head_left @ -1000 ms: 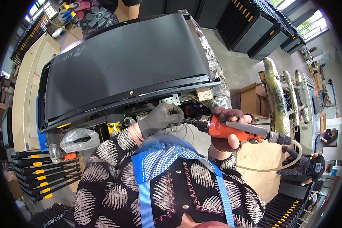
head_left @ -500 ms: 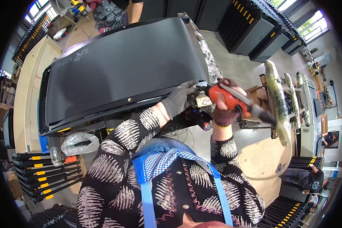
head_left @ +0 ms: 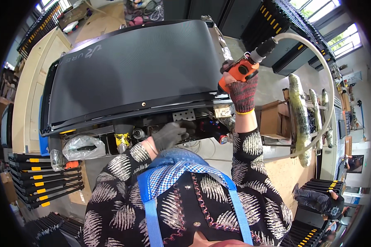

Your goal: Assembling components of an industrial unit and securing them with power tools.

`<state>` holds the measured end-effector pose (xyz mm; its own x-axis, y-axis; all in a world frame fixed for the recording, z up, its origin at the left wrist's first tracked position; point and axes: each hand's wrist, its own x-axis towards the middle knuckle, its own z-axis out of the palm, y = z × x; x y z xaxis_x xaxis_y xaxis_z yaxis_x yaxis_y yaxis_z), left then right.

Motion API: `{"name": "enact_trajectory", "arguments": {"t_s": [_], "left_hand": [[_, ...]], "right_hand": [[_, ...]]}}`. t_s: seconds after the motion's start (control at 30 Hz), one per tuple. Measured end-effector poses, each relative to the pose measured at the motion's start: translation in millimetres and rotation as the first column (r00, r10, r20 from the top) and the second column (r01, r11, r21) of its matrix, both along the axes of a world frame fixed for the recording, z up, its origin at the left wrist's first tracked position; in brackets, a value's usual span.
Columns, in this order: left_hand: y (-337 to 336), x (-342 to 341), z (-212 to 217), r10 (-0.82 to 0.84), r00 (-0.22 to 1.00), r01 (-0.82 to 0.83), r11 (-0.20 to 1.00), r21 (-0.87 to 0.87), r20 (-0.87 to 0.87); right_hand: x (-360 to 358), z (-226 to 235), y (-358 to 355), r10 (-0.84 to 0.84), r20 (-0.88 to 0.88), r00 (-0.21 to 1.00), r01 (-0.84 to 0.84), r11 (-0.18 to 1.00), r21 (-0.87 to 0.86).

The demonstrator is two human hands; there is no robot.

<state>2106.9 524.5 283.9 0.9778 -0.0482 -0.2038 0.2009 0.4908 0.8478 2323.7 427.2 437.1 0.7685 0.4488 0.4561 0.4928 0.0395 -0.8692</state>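
Observation:
My right hand (head_left: pixel 244 91), in a dark red knitted glove with a yellow cuff, is closed round an orange air tool (head_left: pixel 240 71). A pale hose (head_left: pixel 328 78) is fitted to its back end. The tool's front end is over the near right corner of a long black treadmill-like deck (head_left: pixel 136 61); I cannot tell whether it touches. My left hand (head_left: pixel 171 135), in a grey glove, is below the deck's near edge, by a shelf with small things. Its fingers are smeared by motion. A perforated metal block (head_left: pixel 183 115) is just above it.
A red-and-black power tool (head_left: pixel 218 136) lies right of my left hand, below a small box (head_left: pixel 223 111). A clear plastic bag (head_left: pixel 83 147) is at the left. Wrapped rolls (head_left: pixel 299 119) stand right. A person in a floral apron (head_left: pixel 146 12) stands beyond the deck.
My left hand has left the deck's near right corner and moved down and left. My right hand has turned the air tool, its hose end now swung up and away.

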Motion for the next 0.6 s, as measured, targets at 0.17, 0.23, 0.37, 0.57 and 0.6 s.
{"name": "enact_trajectory", "arguments": {"t_s": [0.17, 0.23, 0.37, 0.57, 0.6], "left_hand": [[19, -29, 10, 0.184, 0.917, -0.259, 0.949, -0.179, -0.353], [25, -37, 6, 0.205, 0.899, -0.278, 0.950, -0.145, -0.387], [26, -48, 1, 0.228, 0.888, -0.344, 0.905, -0.251, -0.398], [24, -51, 6, 0.243, 0.909, -0.349, 0.889, -0.298, -0.340], [23, -51, 7, 0.259, 0.912, -0.355, 0.887, -0.296, -0.318]], "right_hand": [[8, -6, -4, 0.072, -0.118, 0.990, -0.050, 0.983, 0.179], [18, -14, -9, 0.112, -0.140, 0.984, -0.077, 0.969, 0.233], [19, -16, -11, 0.043, -0.010, 0.999, -0.044, 0.999, -0.026], [24, 2, -1, 0.339, -0.297, 0.893, -0.265, 0.928, 0.263], [27, 3, 1, 0.366, -0.321, 0.874, -0.290, 0.921, 0.261]]}}
